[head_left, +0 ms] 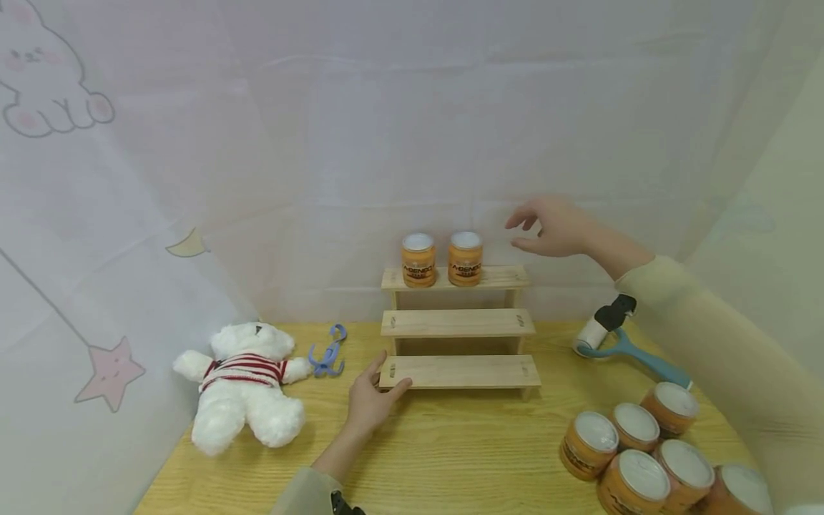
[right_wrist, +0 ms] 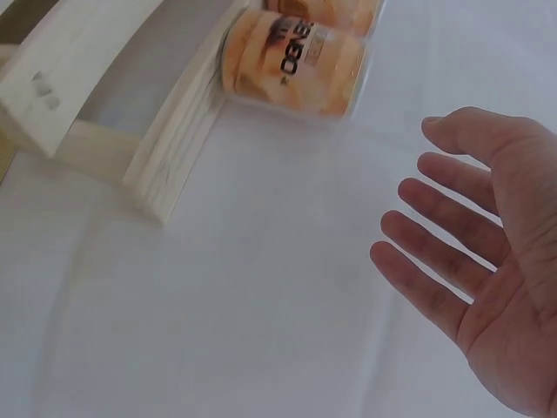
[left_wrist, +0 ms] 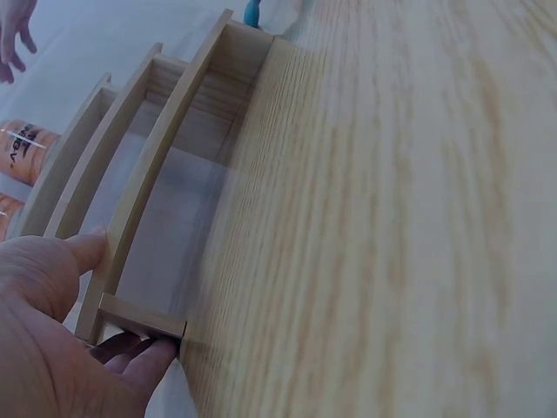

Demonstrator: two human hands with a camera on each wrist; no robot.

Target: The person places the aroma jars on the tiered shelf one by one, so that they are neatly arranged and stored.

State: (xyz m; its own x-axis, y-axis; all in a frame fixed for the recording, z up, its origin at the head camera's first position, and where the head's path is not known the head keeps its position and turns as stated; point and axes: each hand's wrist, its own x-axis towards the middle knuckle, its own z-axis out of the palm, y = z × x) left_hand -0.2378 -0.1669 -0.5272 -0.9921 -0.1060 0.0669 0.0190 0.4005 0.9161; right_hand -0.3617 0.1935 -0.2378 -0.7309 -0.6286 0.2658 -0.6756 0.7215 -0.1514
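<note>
A three-step wooden display shelf [head_left: 458, 323] stands on the table against the white backdrop. My left hand [head_left: 372, 402] grips its lower left corner; in the left wrist view the thumb [left_wrist: 87, 251] presses the bottom step's front edge and the fingers curl at the side panel [left_wrist: 144, 315]. On the top step, an orange can [head_left: 419, 265] with a pale lid stands upright beside a second matching can [head_left: 466, 263]. To the right of these and slightly higher, my right hand [head_left: 555, 227] hangs in the air, fingers spread and holding nothing, apart from the nearer can [right_wrist: 296, 65].
Several more orange cans [head_left: 642, 476] cluster at the table's front right, under my right forearm. Behind them lie a blue-handled lint roller [head_left: 650, 354] and its white roll. A white plush bear [head_left: 247, 386] and a purple hook [head_left: 330, 354] lie left of the shelf.
</note>
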